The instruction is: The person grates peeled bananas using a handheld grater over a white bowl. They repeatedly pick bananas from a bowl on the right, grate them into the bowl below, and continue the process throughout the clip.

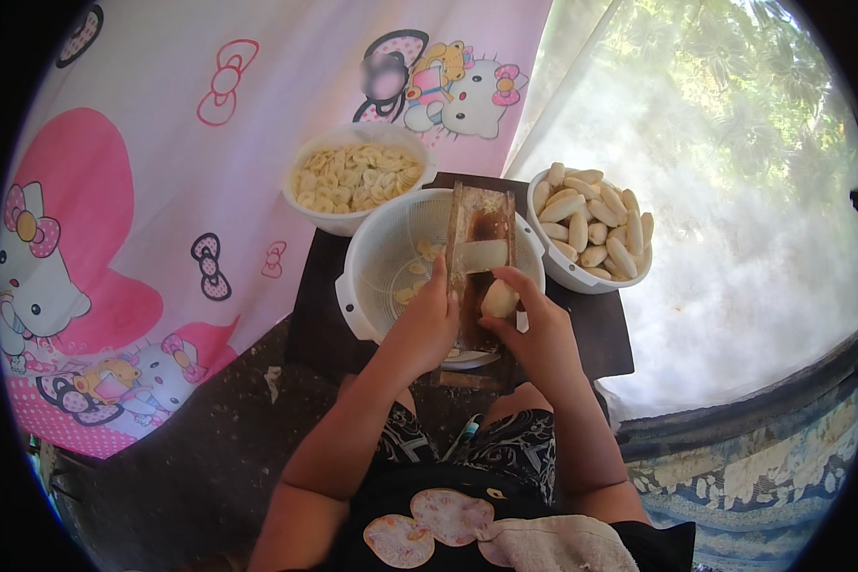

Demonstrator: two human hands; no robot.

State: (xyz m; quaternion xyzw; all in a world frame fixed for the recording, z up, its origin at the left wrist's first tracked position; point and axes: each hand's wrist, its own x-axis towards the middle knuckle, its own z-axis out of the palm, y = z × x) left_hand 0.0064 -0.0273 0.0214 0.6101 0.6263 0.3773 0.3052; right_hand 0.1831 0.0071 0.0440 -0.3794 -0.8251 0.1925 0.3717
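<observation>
A pink-and-white printed curtain (176, 181) is hung at left. Sheer white curtain (725, 286) at right is strongly daylit; greenery (734, 86) is seen beyond. Dark surface (601, 334) is set above a dark floor (191, 477).

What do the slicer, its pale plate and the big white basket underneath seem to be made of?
The slicer looks like rough wood: brown, stained and worn. Its pale plate is probably metal, judging by its flat, smooth sheen, though plastic isn't ruled out. The white basket looks like moulded plastic, smooth-rimmed and slightly glossy, with small holes through its wall.
</observation>
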